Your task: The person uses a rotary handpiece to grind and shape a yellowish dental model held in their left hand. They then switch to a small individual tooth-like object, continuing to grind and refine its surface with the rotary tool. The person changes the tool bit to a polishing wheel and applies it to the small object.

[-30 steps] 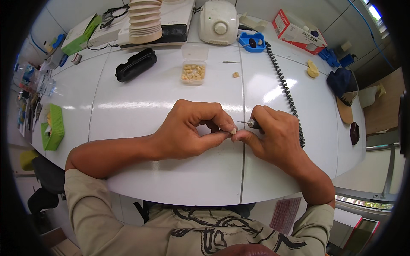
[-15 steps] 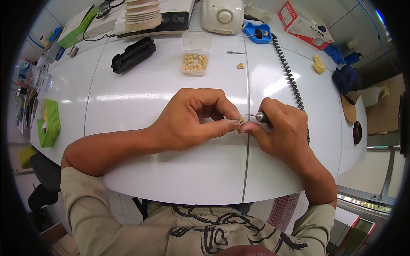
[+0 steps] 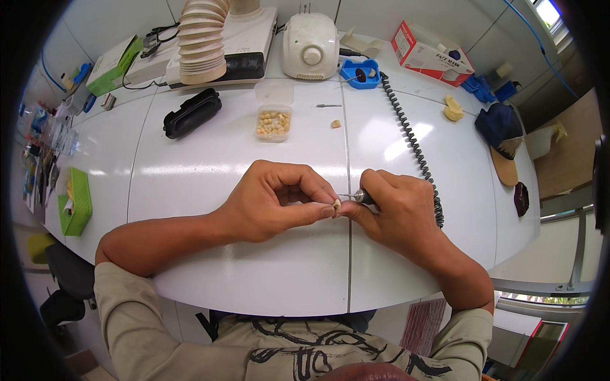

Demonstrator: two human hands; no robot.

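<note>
White tabletop (image 3: 222,267) fills the scene, and both hands meet near its middle seam. The left hand (image 3: 273,203) is curled, its thumb and fingertips pinched shut on a tiny cream-coloured piece (image 3: 336,204) that shows just past the fingertips. The right hand (image 3: 397,213) is closed around a slim rotary handpiece (image 3: 363,197), gripped like a pen, with its thin metal tip pointing left and touching, or nearly touching, the small piece. A black coiled cord (image 3: 413,143) runs from the right hand away to the far side, toward a blue holder (image 3: 359,72) beside a white control box (image 3: 309,37). Farther off, left of the seam, an open clear tub (image 3: 274,120) holds more cream pieces, with a black case (image 3: 192,112) to its left and a ribbed extraction hose (image 3: 202,38) beyond.
</note>
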